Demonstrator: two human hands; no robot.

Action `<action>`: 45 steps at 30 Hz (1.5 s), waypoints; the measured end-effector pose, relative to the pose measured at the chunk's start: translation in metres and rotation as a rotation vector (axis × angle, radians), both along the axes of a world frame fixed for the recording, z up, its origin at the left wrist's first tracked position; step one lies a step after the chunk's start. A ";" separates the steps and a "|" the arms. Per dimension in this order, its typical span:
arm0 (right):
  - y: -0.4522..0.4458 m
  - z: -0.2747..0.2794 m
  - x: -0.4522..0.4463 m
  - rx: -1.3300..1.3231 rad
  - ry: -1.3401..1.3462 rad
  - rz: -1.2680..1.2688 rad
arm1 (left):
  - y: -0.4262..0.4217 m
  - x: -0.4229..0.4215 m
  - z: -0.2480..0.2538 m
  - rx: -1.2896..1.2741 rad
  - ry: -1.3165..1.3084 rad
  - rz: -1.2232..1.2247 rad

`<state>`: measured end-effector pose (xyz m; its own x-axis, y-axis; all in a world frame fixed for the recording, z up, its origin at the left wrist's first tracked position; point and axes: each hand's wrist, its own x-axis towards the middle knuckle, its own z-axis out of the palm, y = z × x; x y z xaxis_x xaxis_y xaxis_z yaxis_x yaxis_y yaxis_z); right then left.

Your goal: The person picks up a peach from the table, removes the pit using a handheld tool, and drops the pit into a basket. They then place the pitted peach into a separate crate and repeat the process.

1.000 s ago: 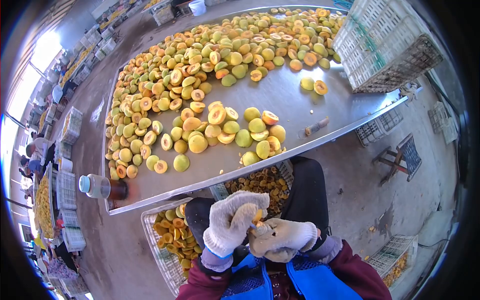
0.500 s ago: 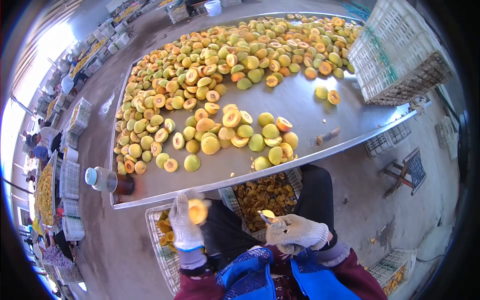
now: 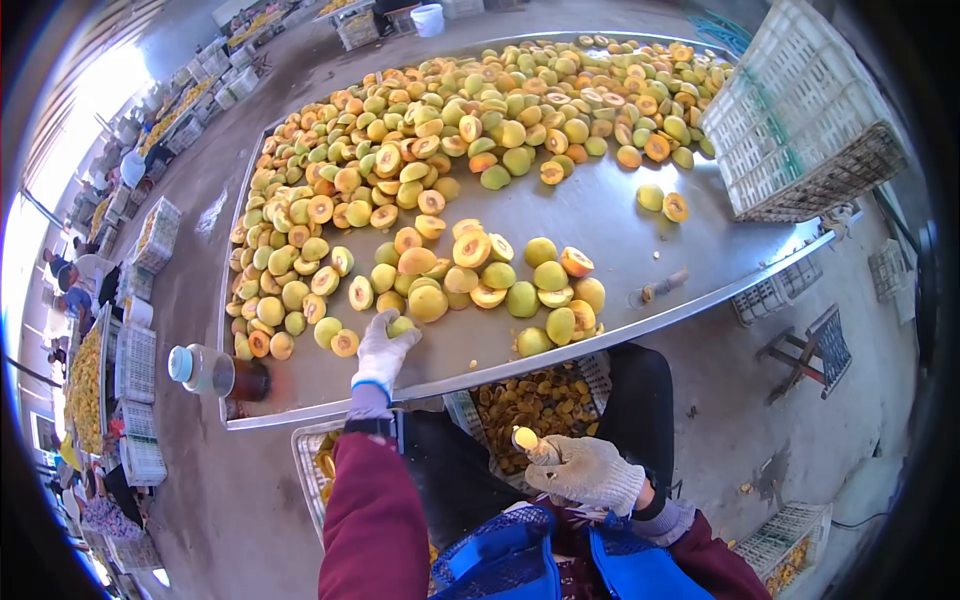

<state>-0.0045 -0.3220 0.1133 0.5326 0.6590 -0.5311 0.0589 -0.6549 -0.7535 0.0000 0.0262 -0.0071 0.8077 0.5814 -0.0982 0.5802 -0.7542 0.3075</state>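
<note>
My left hand (image 3: 384, 352), in a white glove, reaches over the table's near edge. Its fingers close round a yellow-green peach half (image 3: 402, 327) lying on the metal tabletop (image 3: 590, 215). In front of my lap my right hand (image 3: 595, 472), in a soiled glove, is closed round a small hand tool whose handle is hidden in the fist. A pale yellow piece (image 3: 525, 438) shows at the tool's tip; I cannot make out the tool's exact shape. Just beyond my left fingers sits a loose cluster of peach halves (image 3: 428, 303), some cut side up.
A large heap of peach halves (image 3: 400, 130) covers the table's far side. A white plastic crate (image 3: 800, 110) stands tilted at the right, a jar (image 3: 215, 372) at the left corner. Below the edge are a crate of brown-yellow pieces (image 3: 530, 405) and another crate (image 3: 308, 470).
My left hand has moved up and forward from beside the lap onto the table; the cut peach half it held is gone from it. My right hand still grips the tool, its tip turned upward.
</note>
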 end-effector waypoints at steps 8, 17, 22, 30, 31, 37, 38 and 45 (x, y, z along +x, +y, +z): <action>0.022 -0.002 0.000 -0.131 -0.093 0.188 | -0.132 -0.055 0.082 -1.714 -0.646 -0.075; 0.018 0.012 -0.014 0.135 -0.383 -0.159 | -0.163 -0.067 0.103 -1.472 -0.578 0.040; 0.018 0.007 -0.020 0.084 -0.462 -0.094 | -0.184 -0.072 0.105 -1.494 -0.667 0.060; 0.007 0.020 -0.012 0.233 0.394 -0.122 | -0.187 -0.070 0.131 -1.132 -0.574 -0.145; 0.006 0.020 -0.010 0.236 0.393 -0.124 | -0.186 -0.068 0.136 -0.910 -0.551 -0.243; 0.005 0.021 -0.010 0.378 0.607 -0.225 | -0.224 -0.068 0.118 -1.403 -1.060 -0.069; 0.003 0.023 -0.008 0.342 0.706 -0.214 | -0.228 -0.071 0.118 -1.354 -1.081 0.004; 0.000 0.025 -0.003 0.284 0.872 -0.182 | -0.209 -0.059 0.139 -1.117 -0.684 -0.015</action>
<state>-0.0076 -0.3219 0.1386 0.1295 0.7710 -0.6235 -0.6883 -0.3827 -0.6162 -0.0594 -0.1824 0.1317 0.8914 0.4445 -0.0884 0.0523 0.0929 0.9943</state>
